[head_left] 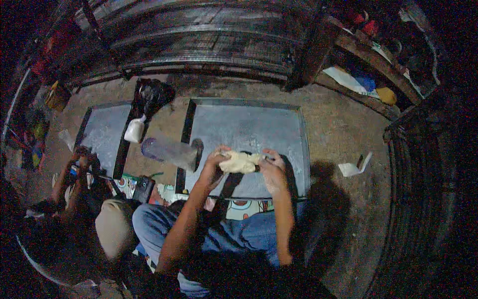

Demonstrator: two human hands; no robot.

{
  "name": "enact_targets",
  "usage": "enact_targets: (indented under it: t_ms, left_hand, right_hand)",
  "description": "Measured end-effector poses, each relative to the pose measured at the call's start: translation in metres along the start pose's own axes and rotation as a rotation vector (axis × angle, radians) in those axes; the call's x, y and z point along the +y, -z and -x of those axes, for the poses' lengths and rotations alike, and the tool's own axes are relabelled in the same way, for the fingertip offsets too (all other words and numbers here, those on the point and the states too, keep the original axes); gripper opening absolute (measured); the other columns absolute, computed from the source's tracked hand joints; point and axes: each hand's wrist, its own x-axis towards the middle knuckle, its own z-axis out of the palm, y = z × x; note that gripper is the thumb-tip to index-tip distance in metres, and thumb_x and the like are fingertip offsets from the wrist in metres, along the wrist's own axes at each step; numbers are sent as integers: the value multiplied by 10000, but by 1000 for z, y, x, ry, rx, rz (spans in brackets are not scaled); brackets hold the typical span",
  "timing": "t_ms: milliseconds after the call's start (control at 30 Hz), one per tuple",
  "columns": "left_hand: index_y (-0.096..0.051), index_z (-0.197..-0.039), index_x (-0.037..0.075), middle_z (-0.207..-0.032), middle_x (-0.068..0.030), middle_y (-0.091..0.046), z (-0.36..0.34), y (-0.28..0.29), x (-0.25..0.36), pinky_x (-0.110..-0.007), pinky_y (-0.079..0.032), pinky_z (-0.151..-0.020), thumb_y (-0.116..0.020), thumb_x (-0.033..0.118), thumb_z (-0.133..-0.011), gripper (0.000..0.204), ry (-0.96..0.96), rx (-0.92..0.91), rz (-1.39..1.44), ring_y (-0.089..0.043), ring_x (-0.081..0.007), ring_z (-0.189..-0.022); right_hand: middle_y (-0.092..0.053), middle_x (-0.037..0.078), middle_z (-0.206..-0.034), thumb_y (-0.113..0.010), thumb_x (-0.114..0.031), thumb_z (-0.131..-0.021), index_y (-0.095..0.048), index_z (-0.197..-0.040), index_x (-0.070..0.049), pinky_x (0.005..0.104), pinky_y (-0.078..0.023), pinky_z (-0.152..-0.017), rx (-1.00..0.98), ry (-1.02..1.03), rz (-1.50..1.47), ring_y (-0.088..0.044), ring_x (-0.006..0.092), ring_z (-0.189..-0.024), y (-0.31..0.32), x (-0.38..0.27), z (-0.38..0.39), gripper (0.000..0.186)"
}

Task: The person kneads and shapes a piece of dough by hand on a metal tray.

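Note:
A lump of pale dough (pixel 239 163) is stretched between my two hands, raised above a large grey metal tray (pixel 239 117). My left hand (pixel 213 165) is closed on its left end, fingers curled round the edge. Holding the thinner right end is my right hand (pixel 274 171), its fingertips pinched on the dough. Pale smears mark the tray's surface, and the shadows of my arms fall across it.
Left of the tray lie a clear plastic container (pixel 169 153), a white-filled bag (pixel 134 129) and a black plastic bag (pixel 152 94). Another person's hands (pixel 84 162) are near a second tray (pixel 105 122). White paper (pixel 352 168) lies right; a dark rack (pixel 214 50) stands behind.

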Motion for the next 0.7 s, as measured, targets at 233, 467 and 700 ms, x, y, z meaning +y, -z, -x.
enact_targets:
  t_ms: [233, 467, 700]
  left_hand:
    - [-505, -1106, 51, -962, -61, -569, -6, -14, -12, -307, -469, -778, -522, 298, -934, 302, -89, 206, -108, -575, -177, -869]
    - [-558, -1082, 76, -1008, -66, -629, -1, 1, -28, -290, -502, -767, -453, 455, -934, 420, 10, 184, 110, -609, -169, -908]
    - [-538, -1052, 75, -995, -70, -609, -5, -5, -37, -318, -493, -789, -410, 443, -954, 402, -70, 138, 127, -598, -193, -925]
  right_hand:
    - [-630, 122, -1028, -668, -65, -767, -557, -1130, -17, 318, -470, -839, -34, 415, 565, -598, 226, -976, -1, 17, 8, 383]
    - [-543, 172, -1212, -669, -110, -762, -593, -1141, -52, 401, -407, -959, -82, 642, 961, -516, 340, -1124, -46, 21, 35, 391]
    - [-442, 188, -1248, -669, -63, -762, -429, -1252, -25, 407, -382, -967, -96, 389, 858, -468, 334, -1142, -34, 31, 28, 547]
